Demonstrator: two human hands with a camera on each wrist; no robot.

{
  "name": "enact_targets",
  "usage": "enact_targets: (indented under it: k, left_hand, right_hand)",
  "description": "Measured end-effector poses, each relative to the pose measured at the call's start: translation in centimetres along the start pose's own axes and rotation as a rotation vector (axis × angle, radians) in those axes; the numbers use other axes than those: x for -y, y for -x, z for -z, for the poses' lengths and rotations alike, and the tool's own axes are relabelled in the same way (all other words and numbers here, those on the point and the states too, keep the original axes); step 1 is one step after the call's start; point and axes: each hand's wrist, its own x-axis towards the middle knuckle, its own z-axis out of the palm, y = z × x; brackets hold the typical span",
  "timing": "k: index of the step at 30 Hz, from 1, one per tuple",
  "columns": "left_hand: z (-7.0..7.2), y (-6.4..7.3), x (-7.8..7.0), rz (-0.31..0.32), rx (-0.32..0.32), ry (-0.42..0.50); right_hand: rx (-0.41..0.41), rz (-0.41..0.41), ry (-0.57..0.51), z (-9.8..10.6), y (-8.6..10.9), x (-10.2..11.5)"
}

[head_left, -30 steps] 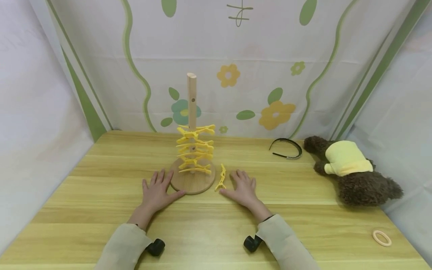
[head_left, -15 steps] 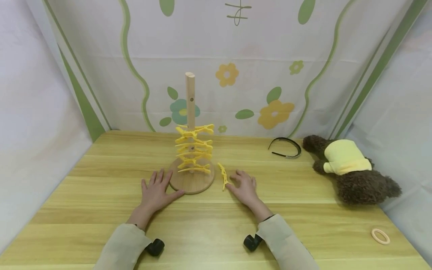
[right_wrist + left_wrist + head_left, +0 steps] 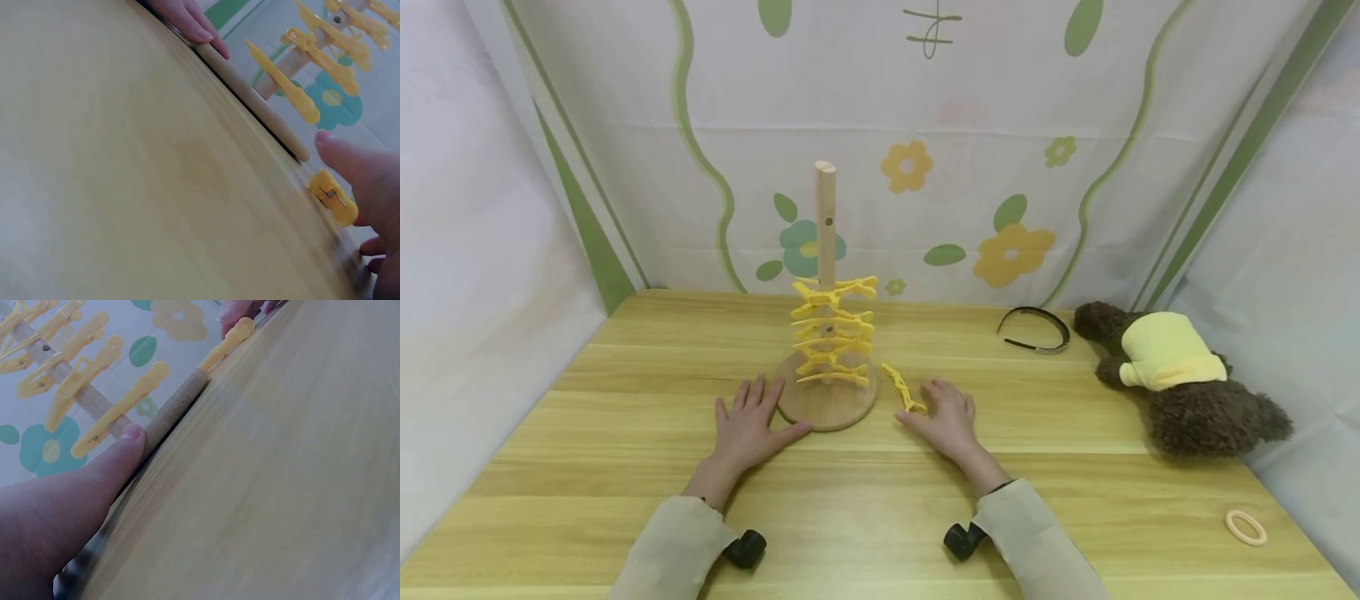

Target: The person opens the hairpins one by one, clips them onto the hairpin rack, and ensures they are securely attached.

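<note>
While both sleeves are seen lowest in the head view, the left hand (image 3: 747,432) is laid flat on the table (image 3: 625,467) with fingers straight, its thumb touching the rim of the round wooden base (image 3: 827,407); nothing is held by it. Just right of that base, the right hand (image 3: 946,419) is curled about one end of a loose yellow clip (image 3: 903,388). A pinch between thumb and fingertips is suggested, though how firm it is cannot be told. The clip is tilted, its free end raised toward the base.

Above the base, a wooden post (image 3: 826,218) is seen standing upright, with a stack of yellow clips (image 3: 833,331) clamped along its lower part. Farther right of the base, a black headband (image 3: 1034,328), a brown plush toy in a yellow garment (image 3: 1180,379) and a pale ring (image 3: 1246,527) lie well apart.

The clip is judged to be held only at its end, so it could slip or twist out. Were it swung in too quickly, the clamped clips could be knocked loose; the stand could tip unless the base is steadied.
</note>
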Motion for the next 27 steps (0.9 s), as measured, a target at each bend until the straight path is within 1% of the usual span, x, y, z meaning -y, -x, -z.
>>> enact_targets:
  k: [3, 6, 9, 16, 20, 27]
  left_hand:
    - [0.0, 0.0, 0.0, -0.004, -0.003, -0.001]
    - [0.0, 0.0, 0.0, -0.007, -0.008, 0.005]
    - [0.0, 0.0, -0.1, -0.007, -0.007, 0.005]
    - [0.0, 0.0, -0.1, -0.006, -0.003, 0.007]
    - [-0.1, 0.0, -0.1, -0.002, -0.002, 0.008]
    - [-0.1, 0.0, 0.0, -0.003, -0.008, 0.001]
  right_hand:
    - [0.025, 0.000, 0.070, -0.2, 0.1, 0.3]
    - [0.021, -0.004, 0.093, -0.3, 0.2, 0.5]
    - [0.010, -0.009, 0.082, -0.2, 0.3, 0.5]
    - [-0.003, -0.021, 0.013, 0.1, 0.5, 0.4]
    - [-0.013, -0.036, 0.000, 0.4, 0.4, -0.1]
    - [-0.024, -0.025, -0.005, 0.9, 0.1, -0.8]
